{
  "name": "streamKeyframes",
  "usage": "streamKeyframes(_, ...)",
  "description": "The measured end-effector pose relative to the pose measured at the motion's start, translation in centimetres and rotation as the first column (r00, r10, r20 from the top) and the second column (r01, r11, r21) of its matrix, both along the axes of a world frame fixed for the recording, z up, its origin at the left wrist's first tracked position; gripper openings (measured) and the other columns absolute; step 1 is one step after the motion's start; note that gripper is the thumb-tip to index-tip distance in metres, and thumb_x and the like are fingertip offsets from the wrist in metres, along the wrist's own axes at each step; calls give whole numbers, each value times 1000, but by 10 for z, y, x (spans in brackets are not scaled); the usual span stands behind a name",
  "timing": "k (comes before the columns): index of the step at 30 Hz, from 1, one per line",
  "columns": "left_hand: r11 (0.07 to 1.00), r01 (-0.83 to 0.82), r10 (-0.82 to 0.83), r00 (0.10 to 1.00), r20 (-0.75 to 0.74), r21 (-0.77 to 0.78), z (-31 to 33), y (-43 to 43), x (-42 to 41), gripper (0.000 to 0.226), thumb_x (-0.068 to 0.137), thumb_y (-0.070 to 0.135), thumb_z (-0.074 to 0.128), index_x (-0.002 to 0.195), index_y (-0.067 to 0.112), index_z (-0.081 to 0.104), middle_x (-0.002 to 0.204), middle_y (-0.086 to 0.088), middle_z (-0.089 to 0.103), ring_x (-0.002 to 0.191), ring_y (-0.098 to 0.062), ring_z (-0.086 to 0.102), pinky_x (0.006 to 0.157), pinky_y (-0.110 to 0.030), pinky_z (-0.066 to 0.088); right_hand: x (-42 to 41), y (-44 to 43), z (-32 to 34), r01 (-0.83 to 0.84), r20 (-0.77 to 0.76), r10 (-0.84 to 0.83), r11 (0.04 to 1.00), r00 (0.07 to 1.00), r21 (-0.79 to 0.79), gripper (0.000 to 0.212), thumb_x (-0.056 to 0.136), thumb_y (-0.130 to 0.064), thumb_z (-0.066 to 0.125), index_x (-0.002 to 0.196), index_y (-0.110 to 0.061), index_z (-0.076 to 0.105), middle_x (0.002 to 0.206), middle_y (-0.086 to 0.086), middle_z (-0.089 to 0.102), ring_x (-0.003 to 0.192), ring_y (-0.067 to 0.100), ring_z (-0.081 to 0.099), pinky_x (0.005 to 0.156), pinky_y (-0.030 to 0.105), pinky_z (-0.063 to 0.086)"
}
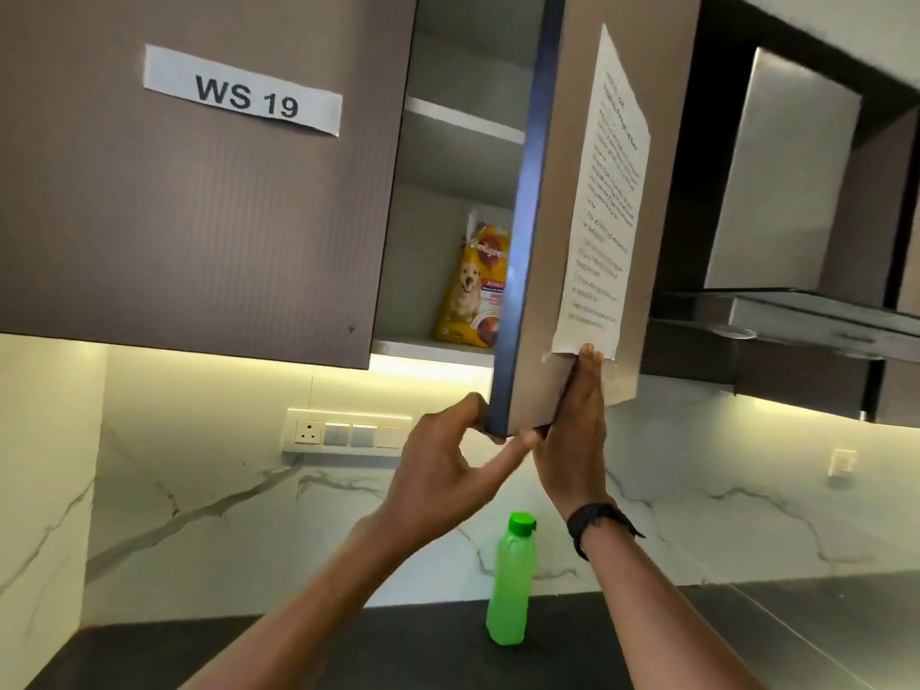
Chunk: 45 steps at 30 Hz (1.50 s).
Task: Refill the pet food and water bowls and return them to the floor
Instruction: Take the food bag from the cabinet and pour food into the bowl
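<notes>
We count one swung-out door (560,216), our landmark. On its face: one printed sheet (602,191). At its lower corner: two hands, left hand (443,475) and right hand (572,440); one black wristband (595,525). Left of it: one yellow pet food bag (473,286), two shelves (463,119), one labelled door (199,216), one switch plate (346,433). Below it: one green bottle (513,585). Right of it: one range hood (796,316).

We see warm strip light glowing under the brown wall cabinets (199,216) onto the white veined marble backsplash (249,515). The yellow dog-food bag (470,291) sits shaded inside, text on the printed paper sheet (605,201) blurs, and straight edges bow outward.
</notes>
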<state>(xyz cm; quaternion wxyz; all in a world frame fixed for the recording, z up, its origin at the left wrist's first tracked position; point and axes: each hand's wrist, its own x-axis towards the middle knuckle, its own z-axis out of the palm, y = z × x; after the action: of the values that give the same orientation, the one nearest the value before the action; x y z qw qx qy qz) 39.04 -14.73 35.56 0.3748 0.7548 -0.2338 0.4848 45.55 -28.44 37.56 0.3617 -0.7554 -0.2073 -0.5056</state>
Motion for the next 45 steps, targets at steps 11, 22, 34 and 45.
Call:
streamKeyframes(11, 955, -162, 204, 967, -154, 249, -21, -10, -30, 53, 85, 71, 40, 104, 27, 63, 102, 12, 68, 94, -3, 58, 86, -31, 50, -39, -125, -11, -119, -162, 297, 738, 941, 664, 48, 92, -13, 68, 135, -4, 49, 126, 15, 60, 110, 24, 58, 92, 27, 42)
streamKeyframes(22, 943, -172, 222, 963, -154, 286, -3, -8, 2, 45, 88, 59, 51, 104, 20, 66, 98, 6, 71, 91, -12, 63, 81, -35, 52, -25, -196, 4, -99, -1, 317, 298, 948, 949, 15, 85, -5, 71, 85, -19, 64, 83, -4, 66, 80, 16, 63, 78, 27, 53)
streamKeyframes(34, 980, -191, 192, 981, -3, 59, 76, 34, 93, 37, 90, 48, 58, 106, 15, 63, 102, -1, 67, 98, -19, 58, 78, -30, 43, 44, -72, 40, -51, -168, 255, 675, 952, 736, 26, 86, -5, 70, 113, -2, 66, 108, 9, 70, 98, 20, 66, 94, 32, 52)
streamKeyframes(45, 926, -365, 361, 931, 55, 92, 154, 83, 207, 38, 100, 25, 45, 131, 4, 41, 130, -18, 45, 117, -29, 41, 91, -37, 39, 138, 35, 100, -248, -134, 316, 894, 939, 372, 55, 89, -13, 72, 138, -10, 47, 141, 7, 53, 124, 23, 57, 92, 22, 46)
